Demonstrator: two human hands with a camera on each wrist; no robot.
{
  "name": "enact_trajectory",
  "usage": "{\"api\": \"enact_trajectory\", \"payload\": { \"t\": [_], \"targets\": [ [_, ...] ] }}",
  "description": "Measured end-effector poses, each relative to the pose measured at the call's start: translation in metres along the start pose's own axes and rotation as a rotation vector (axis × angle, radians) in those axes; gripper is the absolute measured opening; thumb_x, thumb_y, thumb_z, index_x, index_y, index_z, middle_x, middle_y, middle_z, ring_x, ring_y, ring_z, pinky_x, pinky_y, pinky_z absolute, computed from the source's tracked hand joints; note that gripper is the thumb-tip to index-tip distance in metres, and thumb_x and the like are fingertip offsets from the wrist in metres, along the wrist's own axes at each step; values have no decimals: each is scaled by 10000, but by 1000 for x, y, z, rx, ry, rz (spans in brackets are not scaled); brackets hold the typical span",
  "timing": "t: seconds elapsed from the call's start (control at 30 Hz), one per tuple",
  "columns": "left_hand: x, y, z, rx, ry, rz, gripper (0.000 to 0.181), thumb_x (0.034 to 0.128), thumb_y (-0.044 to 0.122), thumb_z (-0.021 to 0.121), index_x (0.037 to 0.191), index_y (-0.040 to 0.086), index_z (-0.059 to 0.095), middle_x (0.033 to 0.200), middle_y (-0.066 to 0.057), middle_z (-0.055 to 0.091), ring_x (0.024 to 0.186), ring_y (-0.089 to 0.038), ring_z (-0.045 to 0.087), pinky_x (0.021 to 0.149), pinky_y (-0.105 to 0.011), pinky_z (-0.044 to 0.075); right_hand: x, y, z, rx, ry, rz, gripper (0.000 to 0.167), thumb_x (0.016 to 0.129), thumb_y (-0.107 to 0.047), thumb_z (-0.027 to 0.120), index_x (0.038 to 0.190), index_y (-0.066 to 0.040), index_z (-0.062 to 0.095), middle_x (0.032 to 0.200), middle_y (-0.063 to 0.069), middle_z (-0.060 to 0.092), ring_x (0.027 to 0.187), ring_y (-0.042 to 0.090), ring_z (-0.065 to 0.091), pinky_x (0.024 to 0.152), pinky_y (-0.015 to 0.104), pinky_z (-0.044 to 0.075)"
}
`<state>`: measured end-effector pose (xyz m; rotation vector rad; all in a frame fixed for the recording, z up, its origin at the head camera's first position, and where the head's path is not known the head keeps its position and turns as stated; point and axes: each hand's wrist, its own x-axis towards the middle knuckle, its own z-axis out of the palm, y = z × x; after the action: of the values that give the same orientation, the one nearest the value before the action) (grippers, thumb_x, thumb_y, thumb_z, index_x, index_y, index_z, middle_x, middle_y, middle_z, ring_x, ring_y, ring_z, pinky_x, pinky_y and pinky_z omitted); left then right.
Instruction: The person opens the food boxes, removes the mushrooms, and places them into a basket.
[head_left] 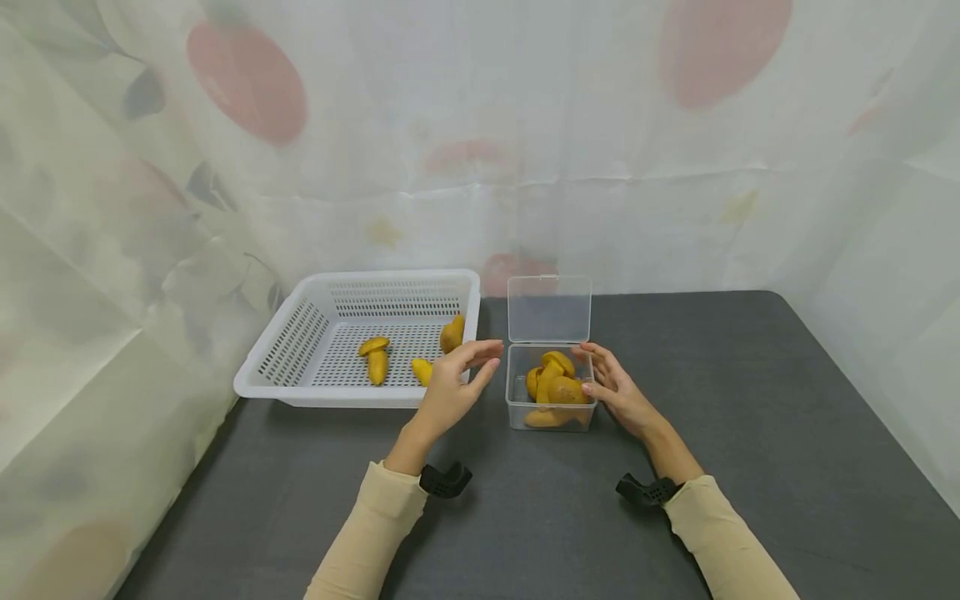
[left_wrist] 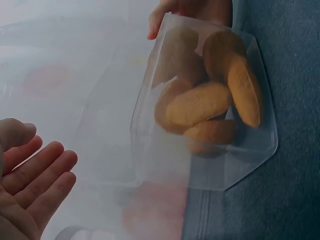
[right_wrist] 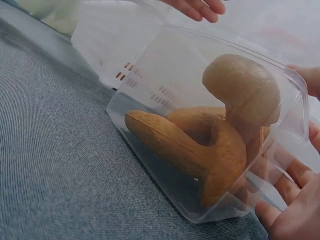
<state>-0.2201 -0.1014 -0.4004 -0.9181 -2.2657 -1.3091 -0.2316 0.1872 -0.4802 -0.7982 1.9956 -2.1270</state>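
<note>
The clear plastic box (head_left: 551, 417) holds several yellow-brown mushrooms (head_left: 566, 390), with its lid (head_left: 550, 310) standing up at the back. My right hand (head_left: 626, 398) grips the right end of this box, thumb near the front and fingers toward the back corner; the right wrist view shows fingers (right_wrist: 295, 185) against its wall. My left hand (head_left: 453, 390), fingers extended and nothing held, is raised between the box and the white basket (head_left: 262, 379). In the left wrist view its palm (left_wrist: 20, 200) is bare, apart from the box.
Inside the white basket lie a mushroom (head_left: 377, 364) near the middle, another (head_left: 452, 333) by the right wall and a yellow piece (head_left: 422, 370) partly behind my left hand. The dark table (head_left: 720, 400) extends to the right; printed curtains (head_left: 600, 150) hang behind and at both sides.
</note>
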Motion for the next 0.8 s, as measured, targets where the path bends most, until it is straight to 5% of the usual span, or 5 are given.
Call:
{"api": "enact_trajectory", "payload": {
  "t": [0.1,0.5,0.8],
  "targets": [
    [0,1,6,-15,-28,10,289,900,7,634,1188,-17,634,1165,-170,688,1037,-281,695,899,-350,591,0,1,0,24,-3,-10,621,999,-107,489,1513,-26,150,1565,139,252,1412,10,295,1041,76,385],
    [0,6,34,-67,-198,18,316,902,33,641,1211,-29,614,1195,-199,662,1103,-334,651,938,-433,568,1,3,2,40,-4,-4,603,1004,-112,478,1518,-61,167,1548,149,255,1445,89,271,1042,81,391],
    [8,8,45,10,-338,37,393,905,149,669,1264,3,601,1277,-138,647,1187,-255,623,987,-373,551,1,2,0,34,-6,-8,604,1001,-124,483,1516,-69,174,1553,107,271,1446,105,267,1027,74,386]
  ]
}}
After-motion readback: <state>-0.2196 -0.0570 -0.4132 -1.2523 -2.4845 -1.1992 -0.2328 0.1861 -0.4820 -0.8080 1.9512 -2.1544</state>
